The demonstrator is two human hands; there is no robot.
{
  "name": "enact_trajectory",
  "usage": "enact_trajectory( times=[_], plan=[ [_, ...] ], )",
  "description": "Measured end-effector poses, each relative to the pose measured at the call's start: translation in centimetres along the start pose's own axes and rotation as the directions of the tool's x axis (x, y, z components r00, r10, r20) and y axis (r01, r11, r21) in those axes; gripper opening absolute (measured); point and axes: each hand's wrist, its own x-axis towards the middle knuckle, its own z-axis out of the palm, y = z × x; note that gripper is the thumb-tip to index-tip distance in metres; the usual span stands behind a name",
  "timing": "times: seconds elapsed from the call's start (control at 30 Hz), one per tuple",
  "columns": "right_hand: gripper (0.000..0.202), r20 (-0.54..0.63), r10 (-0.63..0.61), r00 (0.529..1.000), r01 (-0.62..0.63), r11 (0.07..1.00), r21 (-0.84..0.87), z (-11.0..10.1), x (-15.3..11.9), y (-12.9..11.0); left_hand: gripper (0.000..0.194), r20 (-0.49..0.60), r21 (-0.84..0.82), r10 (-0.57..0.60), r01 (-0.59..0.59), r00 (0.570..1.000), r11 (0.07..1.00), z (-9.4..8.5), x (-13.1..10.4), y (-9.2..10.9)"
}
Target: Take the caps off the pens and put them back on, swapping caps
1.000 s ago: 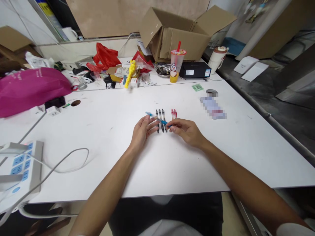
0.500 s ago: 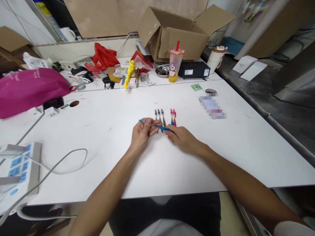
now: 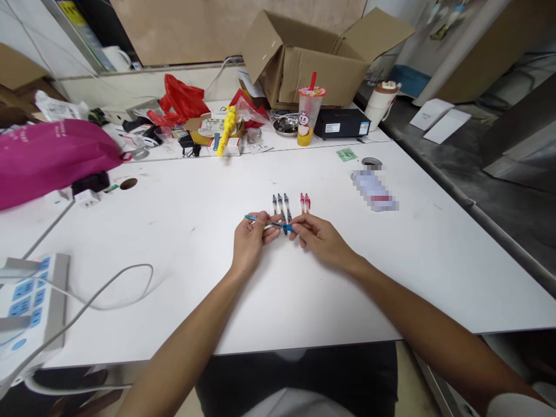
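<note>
Low over the table a blue pen (image 3: 276, 224) lies almost level between my two hands. My left hand (image 3: 252, 237) pinches its left part between thumb and fingers, the other fingers spread out under it. My right hand (image 3: 319, 237) grips the blue right end with thumb and index finger. Just behind my fingertips lie several pens side by side: three with black tops (image 3: 280, 201) and two with red tops (image 3: 305, 201). My hands hide the near ends of some of them.
A pixelated item (image 3: 376, 191) and a roll of tape (image 3: 372, 163) lie to the right. At the back stand a drink cup (image 3: 309, 119), a black box (image 3: 342, 124) and an open carton (image 3: 321, 75). A power strip (image 3: 37, 301) with a looped cable is at left.
My right hand has shifted slightly left along the pen and its fingers have moved closer round the blue end. It now covers more of the red pens. My left hand stays nearly still.
</note>
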Motion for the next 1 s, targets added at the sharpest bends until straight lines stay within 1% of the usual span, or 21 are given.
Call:
enact_trajectory(
  times=[0.07, 0.17, 0.27, 0.4, 0.5, 0.57, 0.6, 0.7, 0.77, 0.9, 1.0],
  plan=[
    [0.024, -0.033, -0.023, 0.999, 0.023, 1.0, 0.002, 0.0, 0.1, 0.2, 0.037, -0.011, -0.001, -0.009, 0.009, 1.0, 1.0, 0.0, 0.0, -0.1],
    [0.024, -0.025, -0.012, 1.0, 0.012, 1.0, -0.003, -0.1, 0.2, 0.5, 0.036, -0.018, -0.002, -0.024, 0.024, 1.0, 1.0, 0.0, 0.1, -0.2],
    [0.027, -0.047, -0.037, 0.998, 0.036, 0.999, -0.034, -0.1, 0.3, 0.8, 0.033, -0.015, 0.006, -0.031, 0.032, 0.999, 0.999, 0.0, 0.2, -0.1],
    [0.024, -0.008, -0.02, 1.0, 0.02, 0.999, -0.035, 0.1, 0.3, 0.8, 0.031, -0.025, 0.014, -0.03, 0.031, 0.999, 0.999, 0.1, 0.1, -0.1],
    [0.027, -0.051, -0.039, 0.998, 0.035, 0.997, -0.066, 0.2, 0.2, 0.5, 0.031, -0.038, 0.014, -0.027, 0.028, 0.999, 1.0, 0.1, 0.0, -0.1],
    [0.023, -0.073, -0.04, 0.997, 0.034, 0.996, -0.088, 0.3, 0.2, 0.2, 0.032, -0.045, 0.018, -0.025, 0.025, 0.999, 1.0, 0.1, 0.1, -0.1],
    [0.019, -0.087, -0.063, 0.994, 0.054, 0.993, -0.104, 0.3, 0.2, 0.1, 0.032, -0.048, 0.02, -0.03, 0.031, 0.998, 0.999, 0.1, 0.1, -0.1],
    [0.011, -0.121, -0.185, 0.975, 0.165, 0.974, -0.155, 0.1, 0.2, -0.1, 0.033, -0.069, 0.004, -0.066, 0.067, 0.995, 0.998, 0.1, 0.2, -0.1],
    [0.012, -0.124, -0.226, 0.966, 0.206, 0.967, -0.151, -0.1, 0.2, -0.1, 0.034, -0.087, -0.023, -0.089, 0.087, 0.992, 0.996, 0.2, 0.2, 0.0],
    [0.018, -0.16, -0.231, 0.96, 0.212, 0.969, -0.126, -0.6, 0.3, -0.3, 0.038, -0.108, -0.081, -0.1, 0.092, 0.989, 0.992, 0.1, 0.4, 0.3],
    [0.023, -0.222, -0.187, 0.957, 0.171, 0.981, -0.09, -1.4, 0.4, -0.8, 0.035, -0.143, -0.115, -0.092, 0.076, 0.985, 0.99, -0.1, 0.6, 0.7]
  ],
)
